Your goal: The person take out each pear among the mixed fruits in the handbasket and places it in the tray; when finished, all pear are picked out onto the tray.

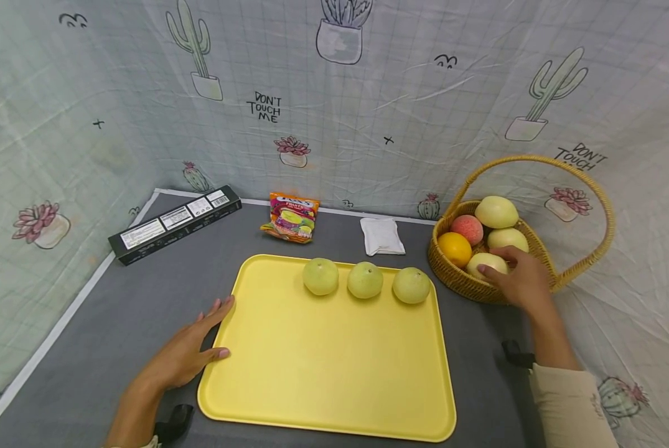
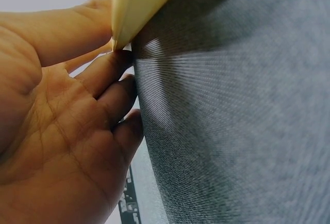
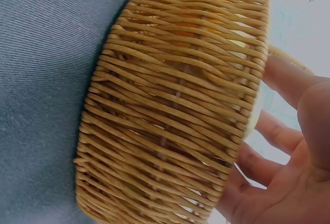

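Inside the wicker basket (image 3: 170,95), my right hand (image 1: 521,279) has its thumb and fingers around a pale green round fruit (image 1: 486,264). The basket's wall hides most of that grip in the right wrist view. Around it in the basket lie an orange (image 1: 454,249), a reddish-pink fruit (image 1: 467,229) and two more pale fruits (image 1: 496,212). My left hand (image 1: 184,351) rests at the left edge of the yellow tray (image 1: 328,367), fingers spread and touching the rim. Three pale green round fruits (image 1: 364,280) sit in a row along the tray's far side.
Behind the tray lie a colourful candy packet (image 1: 292,218) and a white tissue packet (image 1: 381,236). A long black box (image 1: 175,224) sits at the back left. The basket's tall handle (image 1: 605,211) arches over its right side. A printed cloth (image 1: 334,124) hangs behind.
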Available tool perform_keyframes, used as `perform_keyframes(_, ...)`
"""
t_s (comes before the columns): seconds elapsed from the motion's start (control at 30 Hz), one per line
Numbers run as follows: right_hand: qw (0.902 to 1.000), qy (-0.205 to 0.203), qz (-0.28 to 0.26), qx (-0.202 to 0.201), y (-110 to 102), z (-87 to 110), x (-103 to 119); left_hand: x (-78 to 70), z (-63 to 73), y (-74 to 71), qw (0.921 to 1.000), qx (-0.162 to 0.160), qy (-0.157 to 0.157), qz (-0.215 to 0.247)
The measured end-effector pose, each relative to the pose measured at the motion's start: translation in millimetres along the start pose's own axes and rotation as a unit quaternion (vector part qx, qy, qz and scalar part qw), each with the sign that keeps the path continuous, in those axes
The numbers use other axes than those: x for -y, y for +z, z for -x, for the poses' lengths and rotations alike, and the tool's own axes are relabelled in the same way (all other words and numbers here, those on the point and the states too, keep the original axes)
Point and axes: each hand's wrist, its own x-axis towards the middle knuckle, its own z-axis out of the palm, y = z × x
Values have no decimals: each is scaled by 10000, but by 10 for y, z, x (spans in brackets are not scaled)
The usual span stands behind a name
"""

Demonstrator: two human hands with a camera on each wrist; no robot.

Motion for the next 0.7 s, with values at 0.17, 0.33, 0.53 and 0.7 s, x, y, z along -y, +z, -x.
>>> perform_keyframes(0.17,9995,91,-137,-283,-74,31,63,3,5,-5,10000,-6,12,-9)
perform_keyframes(0.33,9973,151,-425,-586,-143,80,184,5,6,-6,10000,-7,31,-36)
perform_keyframes(0.53,9947,55,-529,-884,-205,144,338,6,3,-8,10000,16,16,-3)
perform_keyframes(0.7,9928,-140,-589,-1036,-256,221,494,4,-1,-12,10000,41,-7,-9)
